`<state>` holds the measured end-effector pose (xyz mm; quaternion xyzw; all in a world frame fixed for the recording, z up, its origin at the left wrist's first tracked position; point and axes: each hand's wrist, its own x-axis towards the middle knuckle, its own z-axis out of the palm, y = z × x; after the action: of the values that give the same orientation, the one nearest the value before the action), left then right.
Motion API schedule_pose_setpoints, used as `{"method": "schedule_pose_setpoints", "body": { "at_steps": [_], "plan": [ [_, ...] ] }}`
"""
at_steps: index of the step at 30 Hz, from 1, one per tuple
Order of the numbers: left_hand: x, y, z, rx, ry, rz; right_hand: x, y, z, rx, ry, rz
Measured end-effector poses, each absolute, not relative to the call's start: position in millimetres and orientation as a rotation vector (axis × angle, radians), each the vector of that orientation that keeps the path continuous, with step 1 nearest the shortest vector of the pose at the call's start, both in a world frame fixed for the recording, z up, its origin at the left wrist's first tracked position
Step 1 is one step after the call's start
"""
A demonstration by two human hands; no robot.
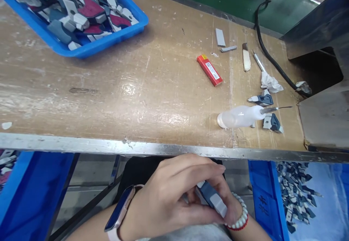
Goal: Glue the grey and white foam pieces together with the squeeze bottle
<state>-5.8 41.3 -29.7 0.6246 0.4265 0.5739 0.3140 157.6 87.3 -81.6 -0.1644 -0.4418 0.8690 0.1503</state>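
Note:
Below the front edge of the bench, my left hand [169,193], with a watch on its wrist, curls its fingers round a small dark grey and white plastic part [211,196]. My right hand [231,206], wearing a beaded bracelet, cups the same part from the other side. The left hand covers much of the right hand's fingers. On the bench above them stands a translucent squeeze bottle [240,117] with a thin needle tip. Two similar grey and white parts [261,99] lie beside it, one partly behind the bottle.
A blue tray [81,50] heaped with grey, white and dark red parts sits at the upper left. The bench also bears a red box [209,70], a small blade [246,57] and a black cable [268,53]. Blue bins [263,197] stand below on both sides.

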Motion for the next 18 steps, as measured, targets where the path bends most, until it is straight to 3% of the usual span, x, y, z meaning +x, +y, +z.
{"method": "schedule_pose_setpoints", "body": {
  "at_steps": [7,18],
  "plan": [
    [-6,36,-34,1.654,1.199,1.473,160,87,-56,-0.373,-1.013,2.508],
    [-15,40,-36,1.662,1.039,1.452,151,86,-59,-0.41,-0.786,2.482]
  ]
}}
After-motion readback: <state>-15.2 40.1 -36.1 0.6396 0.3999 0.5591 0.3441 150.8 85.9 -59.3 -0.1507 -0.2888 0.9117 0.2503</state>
